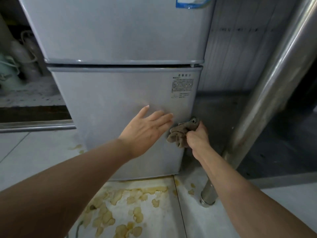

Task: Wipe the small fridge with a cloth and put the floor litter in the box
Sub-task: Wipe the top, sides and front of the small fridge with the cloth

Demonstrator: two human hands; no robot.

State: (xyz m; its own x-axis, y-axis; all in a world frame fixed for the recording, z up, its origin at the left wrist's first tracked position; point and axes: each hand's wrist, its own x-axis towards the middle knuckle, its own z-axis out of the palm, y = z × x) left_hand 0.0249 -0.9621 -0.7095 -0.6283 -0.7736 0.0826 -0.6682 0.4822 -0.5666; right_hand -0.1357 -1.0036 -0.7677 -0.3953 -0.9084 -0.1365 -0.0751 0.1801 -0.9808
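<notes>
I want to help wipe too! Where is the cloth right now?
The cloth is bunched in the right hand, at the right edge of the fridge's lower door, just right of the left hand.

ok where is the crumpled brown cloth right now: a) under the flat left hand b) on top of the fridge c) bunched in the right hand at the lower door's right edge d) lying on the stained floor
c: the right hand grips the crumpled brown cloth against the right edge of the grey fridge's lower door.

Pale tiled floor (34,160) (yellow-stained); steel table leg (208,194) right.
</notes>
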